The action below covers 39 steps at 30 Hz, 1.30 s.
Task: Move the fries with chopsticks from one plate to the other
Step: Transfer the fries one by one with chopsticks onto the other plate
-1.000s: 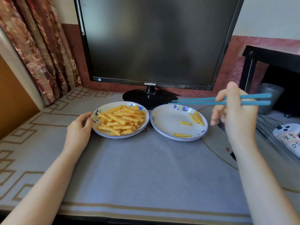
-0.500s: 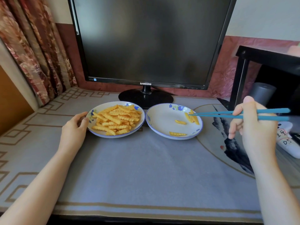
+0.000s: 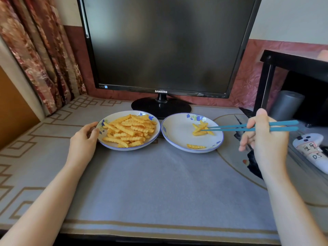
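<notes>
Head view, down onto a grey table mat (image 3: 150, 183). Looks like the drop-off step: right hand (image 3: 264, 139) curled round a pair of slim blue chopsticks (image 3: 248, 127), held level and pointing left, tips close together over the small cluster of fries (image 3: 199, 130) on the right plate (image 3: 177, 134). Cannot tell whether a fry is pinched between the tips or merely lies under them. Left hand (image 3: 83, 139) gripping the near-left rim of the left plate (image 3: 108, 146), steadying it. Left plate heaped with crinkle-cut fries (image 3: 131, 130), golden, ridged, stiff-looking. Right plate nearly bare, with one lone fry (image 3: 196, 147) at its near rim. Both plates shallow, round, glazed white, with a blue rim line and blue flower print. Next, probably: spread the tips, lift clear, swing left across both rims to the heap, pinch one fry across its ridges near the middle. Task barely begun, judging by the heap. Smooth sticks on ridged fries: likely fair purchase with a gentle squeeze.
</notes>
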Motion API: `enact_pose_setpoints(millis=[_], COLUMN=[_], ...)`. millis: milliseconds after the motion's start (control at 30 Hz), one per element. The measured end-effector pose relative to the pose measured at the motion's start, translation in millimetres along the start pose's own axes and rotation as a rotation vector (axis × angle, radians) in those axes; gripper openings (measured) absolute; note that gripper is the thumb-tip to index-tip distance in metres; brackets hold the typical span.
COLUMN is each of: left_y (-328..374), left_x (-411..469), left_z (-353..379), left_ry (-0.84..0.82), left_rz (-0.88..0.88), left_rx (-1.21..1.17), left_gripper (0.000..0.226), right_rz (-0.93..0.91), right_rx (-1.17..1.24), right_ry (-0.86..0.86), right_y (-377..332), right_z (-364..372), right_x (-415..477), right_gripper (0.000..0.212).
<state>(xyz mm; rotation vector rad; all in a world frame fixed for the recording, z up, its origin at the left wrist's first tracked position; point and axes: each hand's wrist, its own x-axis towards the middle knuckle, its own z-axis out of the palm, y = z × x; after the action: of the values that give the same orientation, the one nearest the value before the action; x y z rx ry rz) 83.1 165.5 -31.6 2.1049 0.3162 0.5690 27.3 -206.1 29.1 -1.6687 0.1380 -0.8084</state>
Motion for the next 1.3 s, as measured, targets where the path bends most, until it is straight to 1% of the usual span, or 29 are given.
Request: enact_pose_setpoints(millis=[200, 467, 1067, 1300], left_y=[0.9, 1.3, 1.7, 2.2], left_x=[-0.9, -0.8, -1.5, -1.3], left_z=[0.3, 0.7, 0.5, 0.1], left_ry=[0.004, 0.000, 0.002, -0.005], left_rz=[0.001, -0.015, -0.021, -0.024], left_rx=[0.003, -0.008, -0.011, -0.013], left_gripper=[0.033, 0.033, 0.033, 0.033], right_rz=[-0.011, 0.019, 0.022, 0.058], right_rx=[0.024, 0.078, 0.047, 0.034], right_ry=[-0.102, -0.028, -0.038, -0.024], right_y=[-1.7, -6.0, -4.8, -8.1], right_z=[5.1, -9.8, -3.0, -2.0], right_x=[2.1, 4.3, 9.2, 19.3], right_gripper=[0.041, 0.040, 0.039, 0.037])
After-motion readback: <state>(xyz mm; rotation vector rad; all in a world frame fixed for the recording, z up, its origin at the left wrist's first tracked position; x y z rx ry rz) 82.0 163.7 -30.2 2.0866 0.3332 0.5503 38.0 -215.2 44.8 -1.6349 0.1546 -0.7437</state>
